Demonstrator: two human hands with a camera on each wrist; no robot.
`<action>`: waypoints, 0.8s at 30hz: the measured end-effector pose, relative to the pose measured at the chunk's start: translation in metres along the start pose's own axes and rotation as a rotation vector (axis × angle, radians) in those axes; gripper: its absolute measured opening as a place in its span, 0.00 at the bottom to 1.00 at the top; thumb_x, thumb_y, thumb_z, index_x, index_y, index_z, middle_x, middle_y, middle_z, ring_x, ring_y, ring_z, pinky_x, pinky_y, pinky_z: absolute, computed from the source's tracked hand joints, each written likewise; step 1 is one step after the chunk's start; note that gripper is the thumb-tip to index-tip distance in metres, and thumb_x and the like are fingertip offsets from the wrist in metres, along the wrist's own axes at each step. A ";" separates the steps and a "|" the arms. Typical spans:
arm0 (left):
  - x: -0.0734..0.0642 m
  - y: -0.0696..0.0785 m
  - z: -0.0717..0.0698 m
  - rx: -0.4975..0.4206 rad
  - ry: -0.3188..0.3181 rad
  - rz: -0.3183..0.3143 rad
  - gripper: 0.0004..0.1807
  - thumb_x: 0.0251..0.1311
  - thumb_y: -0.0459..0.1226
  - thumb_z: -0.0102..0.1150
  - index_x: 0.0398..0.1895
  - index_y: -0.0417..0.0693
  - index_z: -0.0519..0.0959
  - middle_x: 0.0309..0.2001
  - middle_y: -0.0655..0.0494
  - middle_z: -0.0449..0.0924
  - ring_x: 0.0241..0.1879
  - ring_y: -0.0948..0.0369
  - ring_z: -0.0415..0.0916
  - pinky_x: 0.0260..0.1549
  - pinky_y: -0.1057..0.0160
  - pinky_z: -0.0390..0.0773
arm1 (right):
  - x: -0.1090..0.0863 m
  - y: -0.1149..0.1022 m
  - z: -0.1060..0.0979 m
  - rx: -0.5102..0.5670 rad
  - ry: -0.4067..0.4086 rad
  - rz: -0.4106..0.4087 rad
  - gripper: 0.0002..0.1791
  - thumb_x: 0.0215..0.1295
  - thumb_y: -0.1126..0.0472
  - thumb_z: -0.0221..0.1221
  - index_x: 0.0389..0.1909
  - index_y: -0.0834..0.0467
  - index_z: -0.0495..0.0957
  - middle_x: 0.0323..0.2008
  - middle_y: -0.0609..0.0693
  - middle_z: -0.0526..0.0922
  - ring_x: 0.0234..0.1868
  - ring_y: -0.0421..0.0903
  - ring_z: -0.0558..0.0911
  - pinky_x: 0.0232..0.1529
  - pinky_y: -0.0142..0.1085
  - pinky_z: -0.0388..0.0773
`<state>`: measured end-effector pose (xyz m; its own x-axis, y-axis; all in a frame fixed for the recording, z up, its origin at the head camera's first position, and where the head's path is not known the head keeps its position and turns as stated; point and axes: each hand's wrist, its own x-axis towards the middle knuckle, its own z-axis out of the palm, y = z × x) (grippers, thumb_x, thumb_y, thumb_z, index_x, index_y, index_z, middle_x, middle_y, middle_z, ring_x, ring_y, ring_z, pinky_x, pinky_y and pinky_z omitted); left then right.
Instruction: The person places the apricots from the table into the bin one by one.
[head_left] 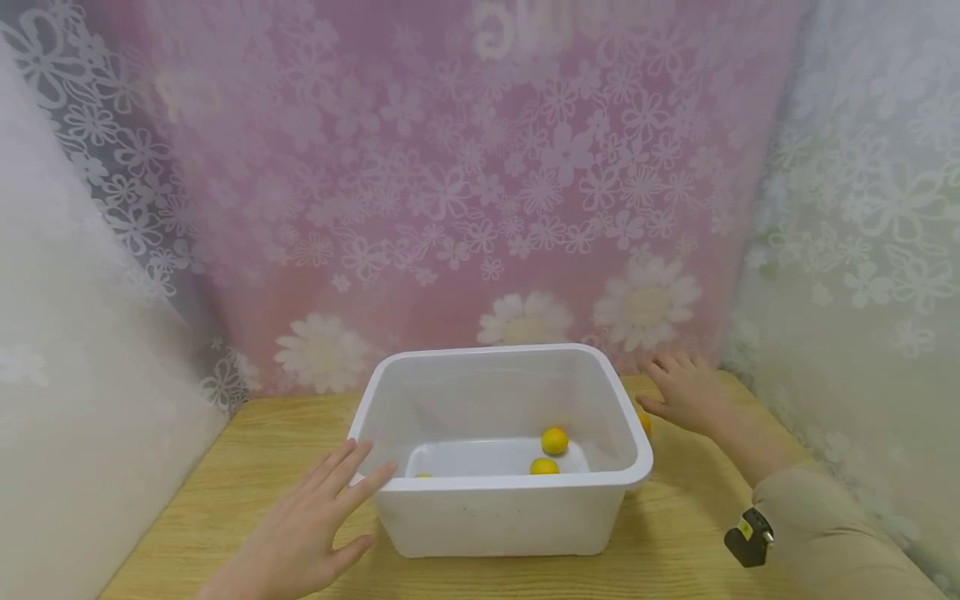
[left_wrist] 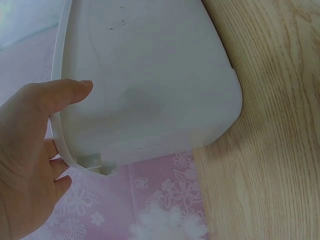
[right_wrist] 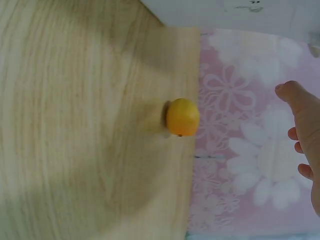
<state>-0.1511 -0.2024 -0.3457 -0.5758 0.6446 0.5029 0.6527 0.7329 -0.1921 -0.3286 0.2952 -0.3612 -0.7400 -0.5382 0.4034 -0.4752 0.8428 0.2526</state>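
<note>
A white plastic tub (head_left: 498, 521) stands on the wooden table. My left hand (head_left: 311, 521) is at its front left corner, fingers spread and fairly straight over the rim. In the left wrist view, the thumb (left_wrist: 75, 95) lies in front of the tub's outer wall. To the right of the tub, my right hand (head_left: 686, 396) hovers with loosely extended fingers and holds nothing. Near it on the table is a small orange-yellow citrus fruit (right_wrist: 182, 117), partly hidden in the head view. Inside the tub lie two yellow fruits, one further back (head_left: 554, 441) and one (head_left: 544, 466) partly behind the front rim.
At the tub's left front, a sliver of another yellow thing (head_left: 423, 475) peeks over the rim. The wood-grain table (head_left: 690, 500) runs back to a pink flowered curtain (head_left: 480, 208). Pale flowered sheets stand at the left (head_left: 90, 358) and right (head_left: 862, 333).
</note>
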 end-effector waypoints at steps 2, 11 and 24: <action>0.000 0.000 0.000 0.000 0.001 0.001 0.41 0.49 0.50 0.63 0.68 0.54 0.62 0.65 0.40 0.61 0.61 0.43 0.61 0.66 0.68 0.34 | -0.003 0.000 0.008 0.009 -0.015 0.007 0.29 0.54 0.48 0.63 0.50 0.64 0.73 0.41 0.61 0.74 0.44 0.61 0.72 0.45 0.59 0.67; -0.001 0.000 0.001 0.010 0.003 0.005 0.46 0.40 0.47 0.68 0.68 0.54 0.62 0.64 0.39 0.62 0.61 0.43 0.62 0.66 0.69 0.32 | -0.013 -0.005 0.035 0.076 -0.042 0.057 0.31 0.50 0.50 0.66 0.50 0.66 0.73 0.38 0.59 0.74 0.44 0.62 0.73 0.43 0.58 0.70; 0.000 0.001 0.002 -0.010 0.006 -0.004 0.36 0.64 0.61 0.23 0.69 0.56 0.61 0.65 0.41 0.62 0.61 0.43 0.62 0.65 0.70 0.31 | -0.019 -0.011 0.064 0.092 -0.164 0.156 0.28 0.52 0.52 0.64 0.51 0.63 0.72 0.38 0.58 0.72 0.46 0.61 0.71 0.40 0.58 0.69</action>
<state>-0.1514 -0.2018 -0.3476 -0.5754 0.6404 0.5088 0.6552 0.7332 -0.1819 -0.3400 0.2963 -0.4278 -0.8717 -0.4017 0.2807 -0.3852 0.9157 0.1144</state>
